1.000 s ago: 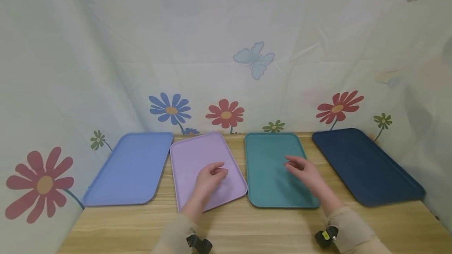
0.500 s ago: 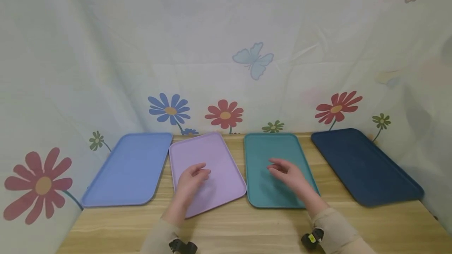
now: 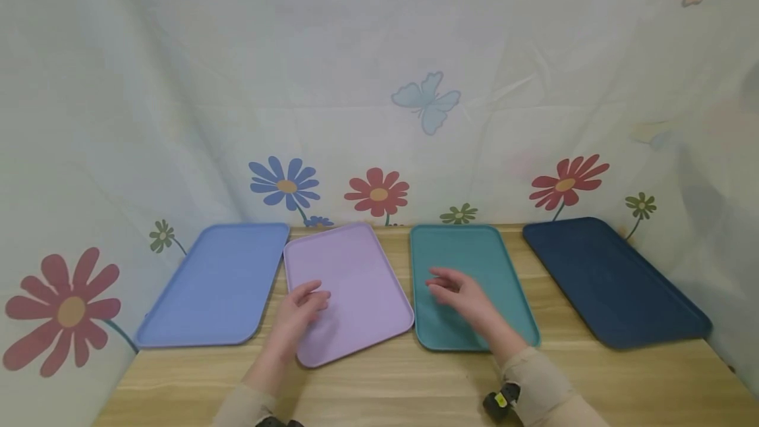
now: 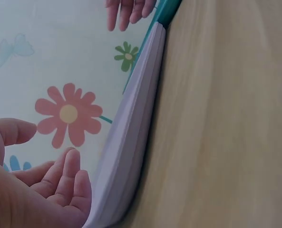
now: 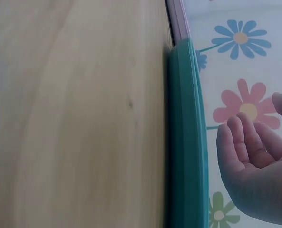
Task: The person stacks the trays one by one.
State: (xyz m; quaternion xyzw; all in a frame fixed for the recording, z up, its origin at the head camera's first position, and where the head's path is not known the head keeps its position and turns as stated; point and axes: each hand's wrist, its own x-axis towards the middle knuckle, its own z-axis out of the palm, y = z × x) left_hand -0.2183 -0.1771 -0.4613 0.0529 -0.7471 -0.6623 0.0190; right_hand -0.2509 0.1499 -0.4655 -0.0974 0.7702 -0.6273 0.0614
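1. Left hand (image 3: 298,312) is hovering above the purple tray (image 3: 356,275), fingers loosely curving, thumb standing apart.
2. Right hand (image 3: 461,292) is hovering above the green tray (image 3: 459,248), fingers likewise curving loosely.
3. Both trays are lying on the table (image 3: 439,387).

I've got a pale wrinkly sheet (image 3: 332,38) behind my wood-grain bench (image 3: 415,391), printed with big daisy-ish flowers (image 3: 378,194) and a light-blue butterfly (image 3: 428,101).
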